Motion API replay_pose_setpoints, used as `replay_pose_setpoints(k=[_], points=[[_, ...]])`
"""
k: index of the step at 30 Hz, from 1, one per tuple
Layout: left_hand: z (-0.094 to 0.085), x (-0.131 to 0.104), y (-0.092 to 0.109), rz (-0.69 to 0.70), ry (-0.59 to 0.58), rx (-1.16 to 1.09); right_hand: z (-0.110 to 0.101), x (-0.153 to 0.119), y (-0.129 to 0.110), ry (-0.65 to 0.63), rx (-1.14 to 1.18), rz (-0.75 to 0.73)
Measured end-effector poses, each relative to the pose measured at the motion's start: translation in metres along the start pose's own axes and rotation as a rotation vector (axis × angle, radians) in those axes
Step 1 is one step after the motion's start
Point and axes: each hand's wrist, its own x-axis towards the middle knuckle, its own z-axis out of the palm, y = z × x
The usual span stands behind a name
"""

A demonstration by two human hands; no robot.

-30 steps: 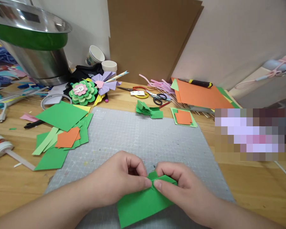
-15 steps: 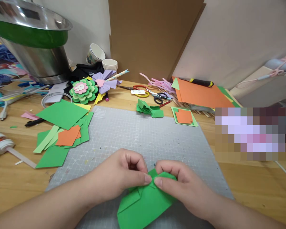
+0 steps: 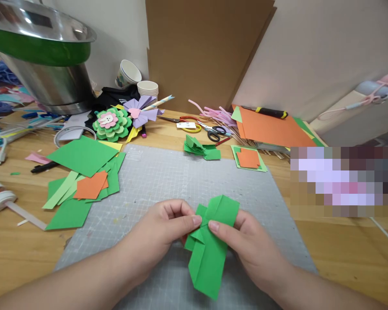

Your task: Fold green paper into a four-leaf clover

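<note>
A folded green paper (image 3: 213,254) is held between both hands above the grey cutting mat (image 3: 161,181). My left hand (image 3: 173,224) pinches its left edge between thumb and curled fingers, near the small folded flaps. My right hand (image 3: 245,237) grips the right side, thumb on the front face and fingers behind, mostly hidden. The paper stands nearly upright and tilts slightly, its lower end pointing toward me. Farther back, another folded green paper piece (image 3: 202,148) lies at the mat's top edge.
Green and orange paper pieces (image 3: 84,155) overlap the mat's left edge, with a glue gun (image 3: 0,196) beyond. Scissors (image 3: 215,132), a paper flower (image 3: 111,122), orange sheets (image 3: 274,125) and a small paper stack (image 3: 248,158) lie behind. A metal bowl (image 3: 51,38) stands back left.
The green paper has been turned from a slant to a more upright position, showing more of its upper end. Both hands still hold it, and the right hand's grip has shifted slightly up.
</note>
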Motion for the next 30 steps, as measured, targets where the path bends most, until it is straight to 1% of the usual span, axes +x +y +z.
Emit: replay_pose_setpoints(k=[3,7,9,13,14,16,18,19,20,22,23,27,30], points=[[0.001,-0.001,0.004,-0.028,-0.026,0.022,-0.002,0.0,-0.001,-0.014,0.045,0.03],[0.003,0.001,0.002,-0.022,-0.046,0.134,-0.001,-0.001,-0.002,-0.001,0.02,0.08],[0.004,0.002,-0.001,-0.021,-0.049,0.172,0.001,-0.002,-0.003,0.016,-0.006,0.076],[0.004,0.004,-0.005,-0.007,-0.021,0.223,0.003,-0.003,-0.002,0.026,-0.08,0.051],[0.005,0.003,-0.005,-0.009,-0.02,0.235,0.002,-0.003,0.0,0.043,-0.102,0.049],[0.005,0.003,-0.005,-0.032,-0.023,0.25,0.0,-0.003,0.002,0.14,-0.12,0.046],[0.006,0.002,-0.003,-0.052,-0.017,0.259,-0.003,-0.003,0.004,0.209,-0.088,0.036],[0.006,0.002,-0.003,-0.053,-0.01,0.259,-0.004,-0.004,0.005,0.204,-0.063,0.028],[0.006,0.002,-0.003,-0.051,-0.005,0.257,-0.004,-0.004,0.005,0.171,-0.048,0.021],[0.005,0.003,-0.004,-0.042,0.0,0.244,-0.003,-0.004,0.003,0.067,-0.063,0.011],[0.005,0.003,-0.005,-0.043,-0.003,0.234,-0.002,-0.004,0.002,0.038,-0.084,0.017],[0.004,0.003,-0.009,-0.042,-0.031,0.192,0.002,-0.003,0.0,0.005,-0.124,0.082],[0.004,0.0,-0.01,-0.038,-0.058,0.171,0.002,-0.003,0.001,-0.01,-0.143,0.078]])
